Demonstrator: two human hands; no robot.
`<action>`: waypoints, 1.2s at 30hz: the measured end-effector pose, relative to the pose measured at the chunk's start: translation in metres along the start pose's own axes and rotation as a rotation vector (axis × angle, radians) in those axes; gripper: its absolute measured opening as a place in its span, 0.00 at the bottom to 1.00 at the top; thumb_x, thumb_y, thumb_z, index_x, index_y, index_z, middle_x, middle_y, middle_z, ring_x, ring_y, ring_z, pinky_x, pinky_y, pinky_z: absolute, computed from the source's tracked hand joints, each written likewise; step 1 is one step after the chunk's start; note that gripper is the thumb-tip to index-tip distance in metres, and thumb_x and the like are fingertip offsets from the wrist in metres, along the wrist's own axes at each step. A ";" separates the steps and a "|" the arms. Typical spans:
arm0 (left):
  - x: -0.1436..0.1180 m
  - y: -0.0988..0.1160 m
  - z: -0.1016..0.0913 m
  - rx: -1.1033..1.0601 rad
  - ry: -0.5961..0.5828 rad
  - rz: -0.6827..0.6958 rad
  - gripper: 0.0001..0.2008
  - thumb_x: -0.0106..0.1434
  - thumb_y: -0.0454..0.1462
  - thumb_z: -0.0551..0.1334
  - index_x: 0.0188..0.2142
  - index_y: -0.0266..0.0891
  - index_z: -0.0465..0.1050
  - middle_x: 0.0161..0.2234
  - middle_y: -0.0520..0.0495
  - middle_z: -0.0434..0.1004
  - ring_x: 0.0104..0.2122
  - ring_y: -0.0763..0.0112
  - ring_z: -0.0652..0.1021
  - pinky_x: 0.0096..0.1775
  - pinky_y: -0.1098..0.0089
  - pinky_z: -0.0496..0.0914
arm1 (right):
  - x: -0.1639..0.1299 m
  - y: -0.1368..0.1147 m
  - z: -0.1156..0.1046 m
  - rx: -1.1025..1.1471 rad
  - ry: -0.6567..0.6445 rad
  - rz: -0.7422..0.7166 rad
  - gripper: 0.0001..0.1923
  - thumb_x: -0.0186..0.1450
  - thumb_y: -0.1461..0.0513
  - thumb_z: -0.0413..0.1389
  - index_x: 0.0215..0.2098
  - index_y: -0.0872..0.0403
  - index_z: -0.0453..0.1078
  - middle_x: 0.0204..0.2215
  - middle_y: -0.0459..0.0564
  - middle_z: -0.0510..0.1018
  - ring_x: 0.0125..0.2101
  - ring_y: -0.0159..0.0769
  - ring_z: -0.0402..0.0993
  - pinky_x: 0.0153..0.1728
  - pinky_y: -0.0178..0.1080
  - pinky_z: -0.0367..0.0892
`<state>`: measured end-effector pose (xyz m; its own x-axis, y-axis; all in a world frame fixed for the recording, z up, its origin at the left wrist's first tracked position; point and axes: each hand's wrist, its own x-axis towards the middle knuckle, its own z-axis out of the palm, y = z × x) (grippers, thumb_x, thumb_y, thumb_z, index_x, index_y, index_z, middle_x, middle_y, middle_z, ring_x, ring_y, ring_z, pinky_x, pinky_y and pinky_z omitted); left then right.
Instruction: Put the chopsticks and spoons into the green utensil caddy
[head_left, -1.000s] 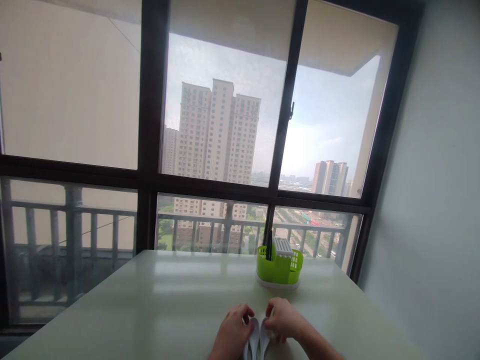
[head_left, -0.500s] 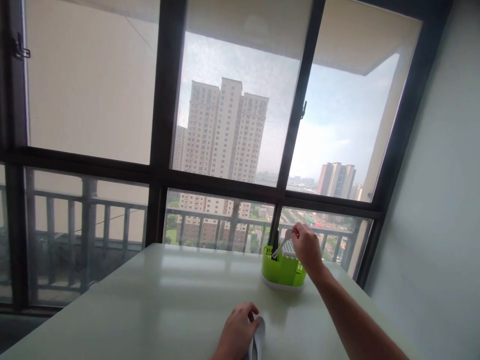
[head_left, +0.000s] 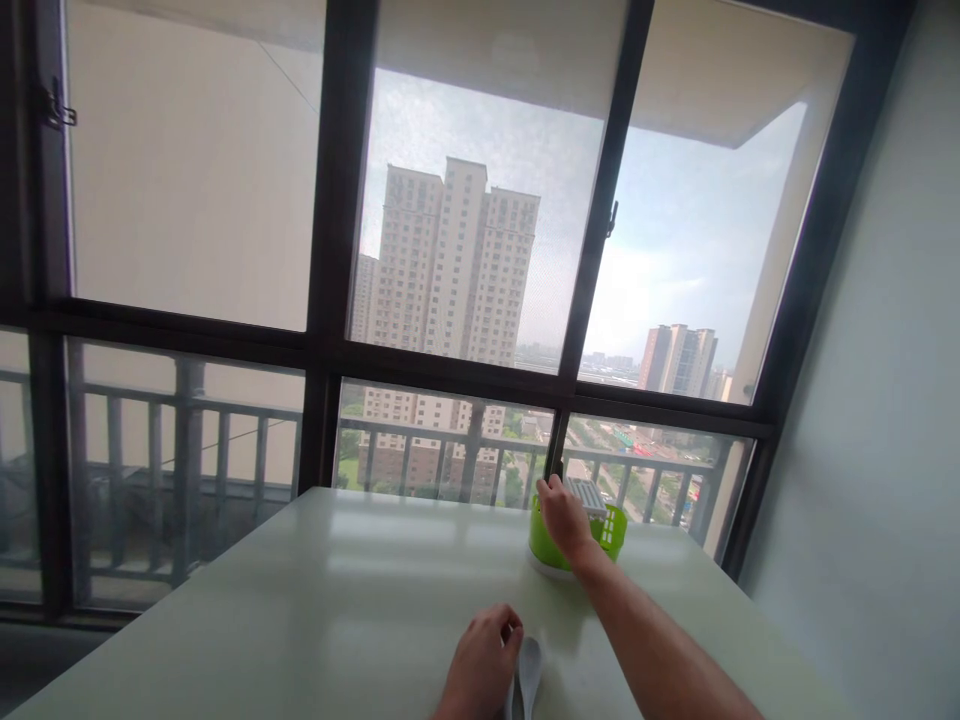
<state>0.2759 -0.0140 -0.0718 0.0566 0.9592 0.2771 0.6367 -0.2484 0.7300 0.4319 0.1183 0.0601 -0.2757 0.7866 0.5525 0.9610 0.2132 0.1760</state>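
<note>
A lime-green cutlery caddy (head_left: 616, 526) with a white slotted insert stands on the pale table (head_left: 300, 610) near the window. My right hand (head_left: 564, 520) is stretched out over the caddy's left side, fingers curled down at its rim; nothing shows in them. At the table's near edge my left hand (head_left: 480, 665) lies with bent fingers on the handle of a white spoon (head_left: 530, 668), which rests flat on the table beside a second spoon that is mostly hidden.
A large dark-framed window (head_left: 322, 300) runs along the table's far edge, with a balcony railing and tower blocks beyond. A pale wall (head_left: 862, 400) bounds the table on the right.
My right hand lifted one white spoon from the table, carried it to the caddy, and has now dropped down onto the caddy; that spoon is out of sight. My left hand stayed put.
</note>
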 end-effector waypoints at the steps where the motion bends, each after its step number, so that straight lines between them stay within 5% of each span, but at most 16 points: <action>1: 0.000 0.000 0.000 -0.002 -0.001 -0.001 0.11 0.65 0.39 0.54 0.36 0.44 0.77 0.40 0.47 0.82 0.44 0.63 0.77 0.48 0.68 0.65 | -0.002 -0.002 0.004 -0.005 -0.012 -0.007 0.10 0.71 0.72 0.49 0.46 0.56 0.69 0.43 0.56 0.72 0.35 0.37 0.76 0.32 0.33 0.67; 9: 0.001 -0.004 0.003 -0.017 0.006 0.012 0.11 0.65 0.39 0.55 0.35 0.45 0.77 0.40 0.47 0.81 0.45 0.62 0.77 0.47 0.68 0.65 | -0.018 -0.001 0.011 -0.020 -0.039 -0.070 0.12 0.69 0.73 0.50 0.48 0.58 0.69 0.40 0.57 0.73 0.41 0.43 0.72 0.40 0.37 0.69; 16: 0.001 -0.007 0.005 0.004 0.008 0.023 0.11 0.66 0.41 0.55 0.35 0.45 0.77 0.39 0.48 0.81 0.45 0.63 0.77 0.47 0.69 0.64 | -0.033 0.001 -0.015 0.015 -0.012 -0.130 0.10 0.68 0.71 0.53 0.45 0.56 0.70 0.41 0.56 0.74 0.45 0.46 0.69 0.47 0.41 0.67; 20: 0.004 -0.009 0.004 0.027 -0.001 0.011 0.11 0.67 0.40 0.55 0.36 0.44 0.77 0.39 0.48 0.82 0.44 0.65 0.78 0.45 0.72 0.64 | -0.073 -0.006 -0.026 0.194 0.079 -0.081 0.06 0.70 0.68 0.52 0.42 0.55 0.70 0.42 0.55 0.74 0.47 0.44 0.68 0.50 0.40 0.63; 24: 0.007 -0.011 0.004 0.068 -0.014 -0.012 0.12 0.67 0.37 0.53 0.39 0.43 0.77 0.40 0.48 0.82 0.45 0.67 0.78 0.46 0.73 0.64 | -0.133 -0.020 0.000 0.436 -0.217 0.090 0.04 0.68 0.65 0.55 0.39 0.54 0.73 0.35 0.49 0.76 0.38 0.39 0.73 0.39 0.35 0.62; 27: 0.007 -0.013 0.005 0.077 -0.025 -0.022 0.13 0.66 0.36 0.52 0.40 0.44 0.77 0.41 0.48 0.82 0.46 0.67 0.78 0.48 0.72 0.64 | -0.161 -0.030 0.029 0.617 -0.413 0.110 0.11 0.60 0.63 0.63 0.43 0.53 0.77 0.35 0.48 0.78 0.39 0.40 0.74 0.39 0.34 0.62; 36: 0.003 -0.015 0.003 0.047 -0.063 0.030 0.11 0.61 0.34 0.57 0.40 0.44 0.76 0.38 0.49 0.81 0.44 0.66 0.77 0.47 0.71 0.64 | -0.163 -0.037 0.063 1.022 -0.574 0.391 0.09 0.57 0.71 0.54 0.35 0.57 0.73 0.23 0.43 0.75 0.19 0.31 0.72 0.16 0.27 0.56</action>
<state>0.2692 -0.0069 -0.0835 0.1241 0.9583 0.2575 0.6697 -0.2723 0.6909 0.4425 0.0182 -0.0877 -0.1654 0.9845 -0.0582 0.6232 0.0586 -0.7798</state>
